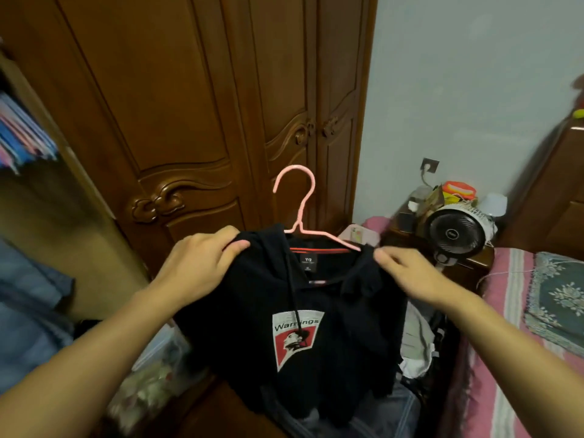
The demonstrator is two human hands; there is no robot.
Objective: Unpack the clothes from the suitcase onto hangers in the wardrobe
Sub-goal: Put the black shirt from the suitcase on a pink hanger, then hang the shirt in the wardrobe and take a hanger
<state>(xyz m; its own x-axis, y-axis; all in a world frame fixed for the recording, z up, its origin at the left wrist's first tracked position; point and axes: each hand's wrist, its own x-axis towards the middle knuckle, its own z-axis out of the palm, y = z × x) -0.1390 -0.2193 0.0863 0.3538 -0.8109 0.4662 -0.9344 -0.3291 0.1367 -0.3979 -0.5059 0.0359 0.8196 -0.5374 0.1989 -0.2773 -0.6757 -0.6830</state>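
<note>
A black hoodie (319, 358) with a red and white printed patch on its chest hangs on a pink hanger (299, 203), whose hook stands up above the collar. My left hand (199, 263) grips the hoodie's left shoulder. My right hand (407, 273) pinches its right shoulder near the hanger's arm. Below the hoodie lies the open suitcase (407, 415) with several pale and dark clothes in it. The brown wooden wardrobe (177, 115) stands straight ahead with these doors closed; at the far left its open section shows coloured hangers (25, 137).
A bed (508, 311) with a pink striped cover runs along the right. Behind it a bedside table carries a black fan (455, 235) and small items. A clear plastic box (158, 368) sits on the floor at lower left, and blue clothing (28, 311) hangs at the left edge.
</note>
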